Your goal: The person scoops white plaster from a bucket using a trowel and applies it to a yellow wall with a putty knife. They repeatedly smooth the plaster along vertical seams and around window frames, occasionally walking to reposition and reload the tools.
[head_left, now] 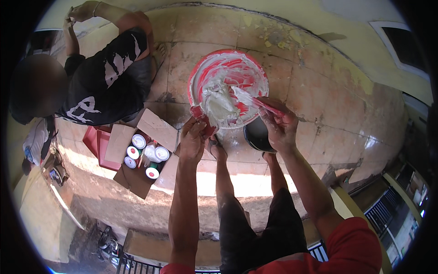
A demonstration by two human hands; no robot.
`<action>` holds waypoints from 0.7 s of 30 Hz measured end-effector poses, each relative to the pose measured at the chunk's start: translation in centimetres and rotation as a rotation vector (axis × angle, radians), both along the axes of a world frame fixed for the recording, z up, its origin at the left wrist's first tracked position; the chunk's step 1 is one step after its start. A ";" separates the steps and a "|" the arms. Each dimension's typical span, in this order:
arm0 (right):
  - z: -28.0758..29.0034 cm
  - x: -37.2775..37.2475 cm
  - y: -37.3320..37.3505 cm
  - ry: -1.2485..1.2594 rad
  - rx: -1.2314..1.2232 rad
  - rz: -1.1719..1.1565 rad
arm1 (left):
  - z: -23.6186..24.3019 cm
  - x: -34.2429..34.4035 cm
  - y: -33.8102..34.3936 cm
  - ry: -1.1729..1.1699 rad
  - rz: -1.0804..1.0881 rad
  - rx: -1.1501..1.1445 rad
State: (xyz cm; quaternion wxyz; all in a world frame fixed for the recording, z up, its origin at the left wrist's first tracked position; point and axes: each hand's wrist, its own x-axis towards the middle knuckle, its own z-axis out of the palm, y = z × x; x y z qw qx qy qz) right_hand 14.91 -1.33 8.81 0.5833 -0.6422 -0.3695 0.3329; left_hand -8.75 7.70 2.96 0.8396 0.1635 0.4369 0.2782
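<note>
A round red basin (195, 75) stands on the tiled floor before me, its inside smeared with white putty (219, 101) that is heaped toward the near side. My left hand (193, 139) is closed on a red plastic scraper (209, 130) at the basin's near left rim. In my right hand (282, 128) is a putty knife (273, 108) with a red handle, its blade coated in white putty and held over the right part of the basin. The heaped putty lies between the two tools. Whether the left scraper touches the rim, I cannot tell.
A dark bucket (256, 135) stands beside the basin, below my right hand. To the left, an open cardboard box (157, 122) holds several cans, with red trays (109, 148) next to it. Another person (102, 77) in a black shirt is at the far left, near the wall.
</note>
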 end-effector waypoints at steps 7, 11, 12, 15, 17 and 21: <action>-8.9 5.7 4.8 0.757 -0.297 0.069 | 1.9 0.7 0.9 -0.037 -0.059 0.032; -13.4 3.4 3.5 1.126 -0.366 0.123 | 1.9 1.5 2.1 -0.074 -0.115 0.077; -13.3 2.4 3.3 1.185 -0.363 0.110 | 1.9 1.5 2.4 -0.054 -0.125 0.086; -10.5 2.1 2.5 1.264 -0.306 0.123 | 1.8 1.0 3.2 0.017 -0.152 0.113; -9.0 2.8 1.8 1.248 -0.290 0.092 | 1.6 0.5 3.6 0.062 -0.175 0.131; -6.9 4.4 0.8 1.102 -0.261 0.090 | 3.1 0.4 3.7 0.093 -0.162 0.133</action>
